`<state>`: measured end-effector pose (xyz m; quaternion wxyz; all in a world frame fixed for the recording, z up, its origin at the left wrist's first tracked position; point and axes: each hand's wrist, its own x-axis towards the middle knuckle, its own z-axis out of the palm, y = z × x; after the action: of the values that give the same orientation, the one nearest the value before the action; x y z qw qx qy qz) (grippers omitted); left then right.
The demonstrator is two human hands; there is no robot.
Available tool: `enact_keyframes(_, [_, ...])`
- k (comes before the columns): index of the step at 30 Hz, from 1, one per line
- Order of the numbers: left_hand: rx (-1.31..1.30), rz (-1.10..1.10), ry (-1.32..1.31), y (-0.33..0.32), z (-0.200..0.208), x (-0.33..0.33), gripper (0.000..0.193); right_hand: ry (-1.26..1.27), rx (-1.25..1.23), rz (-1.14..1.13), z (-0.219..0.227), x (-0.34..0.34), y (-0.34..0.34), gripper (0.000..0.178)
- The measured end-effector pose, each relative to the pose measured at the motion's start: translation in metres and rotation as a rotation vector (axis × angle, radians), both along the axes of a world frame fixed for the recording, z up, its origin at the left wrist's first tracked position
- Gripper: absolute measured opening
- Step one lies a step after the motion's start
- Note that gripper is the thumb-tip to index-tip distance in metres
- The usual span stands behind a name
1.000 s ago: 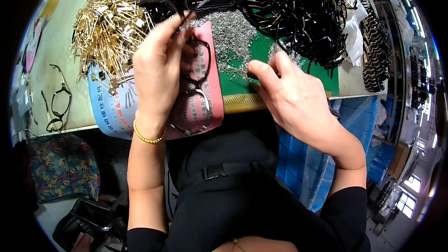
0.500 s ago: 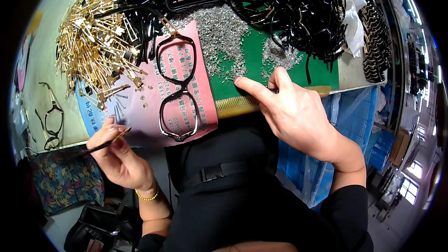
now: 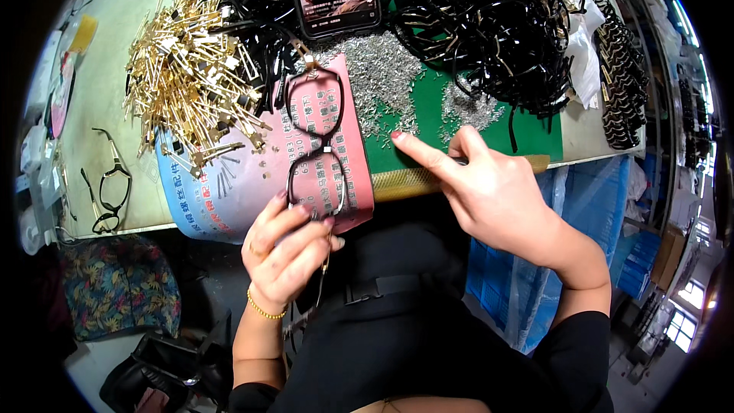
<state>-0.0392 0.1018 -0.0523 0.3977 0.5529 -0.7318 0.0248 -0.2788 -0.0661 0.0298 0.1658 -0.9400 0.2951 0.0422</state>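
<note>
A black eyeglass frame [image 3: 327, 140] lies on the pink-and-blue printed sheet, with one gold-hinged temple reaching up from its far end. My left hand [image 3: 287, 252] is closed at the frame's near end; a thin eyeglass temple [image 3: 326, 264] with a gold end hangs from its fingers. Whether those fingers also grip the frame, I cannot tell. My right hand [image 3: 497, 199] stretches its index finger to the edge of the small silver screws [image 3: 378, 80] on the green mat. Its other fingers curl round something dark, mostly hidden.
Gold metal temple parts [image 3: 191, 76] are heaped on the left. Black temples [image 3: 489, 23] pile up at the back, beside a phone [image 3: 336, 0]. Another eyeglass frame [image 3: 115, 187] lies far left. Yellow mesh [image 3: 405, 183] edges the mat, and blue plastic sheeting [image 3: 581, 222] hangs below right.
My left hand has moved right, with the temple, to the near end of the frame. The right index fingertip stays by the screws. The whole view has shifted slightly.
</note>
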Motion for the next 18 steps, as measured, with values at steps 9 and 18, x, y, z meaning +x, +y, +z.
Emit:
enact_keyframes(9, [0.123,-0.053,0.466,-0.026,-0.004,-0.003,0.028,-0.111,0.191,0.262,0.004,0.029,-0.002,0.065])
enact_keyframes(18, [0.139,0.03,0.364,-0.031,0.007,-0.006,0.031,-0.134,0.189,0.323,-0.005,0.032,-0.011,0.064])
